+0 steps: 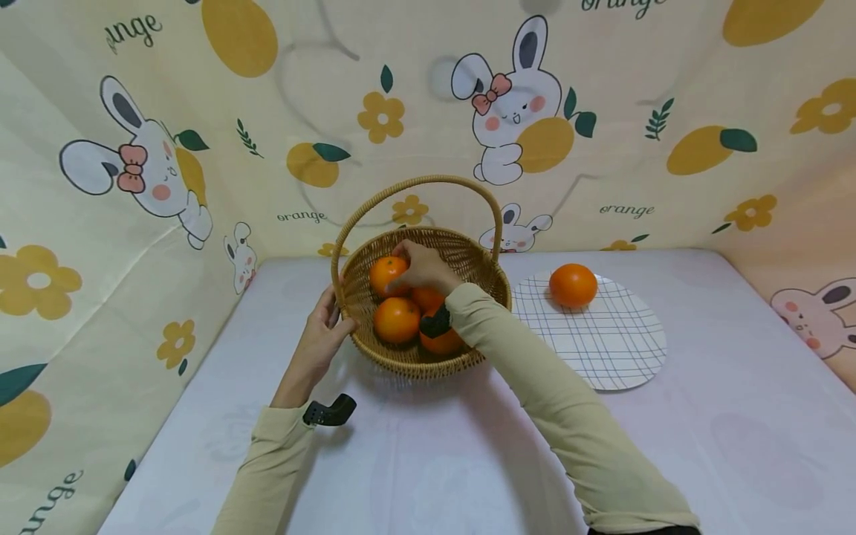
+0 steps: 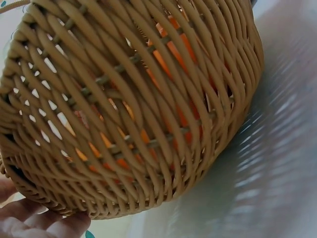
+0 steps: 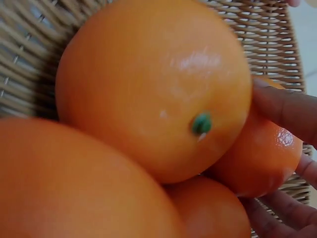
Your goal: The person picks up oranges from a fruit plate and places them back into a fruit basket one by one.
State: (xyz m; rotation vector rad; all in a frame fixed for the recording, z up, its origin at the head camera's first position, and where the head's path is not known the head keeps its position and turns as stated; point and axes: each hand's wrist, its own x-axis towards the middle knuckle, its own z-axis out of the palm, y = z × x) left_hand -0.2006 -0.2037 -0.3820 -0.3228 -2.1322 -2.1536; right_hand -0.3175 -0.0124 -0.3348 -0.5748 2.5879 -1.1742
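A wicker basket (image 1: 428,369) with a tall arched handle stands on the table, several oranges inside it. My left hand (image 1: 316,343) grips its left rim near the handle's foot, thumb at the rim and fingers along the outer side. In the left wrist view those fingers (image 2: 49,223) show below the weave. Inside the basket, my right hand (image 1: 429,269) holds the far-left orange (image 1: 386,276) between thumb and fingers. Nearer the camera lies an orange with a green stem end (image 3: 153,94); another orange (image 1: 441,342) is partly covered by the right wrist's black strap.
Right of the basket lies a round white mat (image 1: 625,345) with blue grid lines, bearing one orange (image 1: 573,286). A patterned cloth backdrop (image 1: 414,96) rises behind the table and along both sides. The white tabletop (image 1: 428,461) extends in front.
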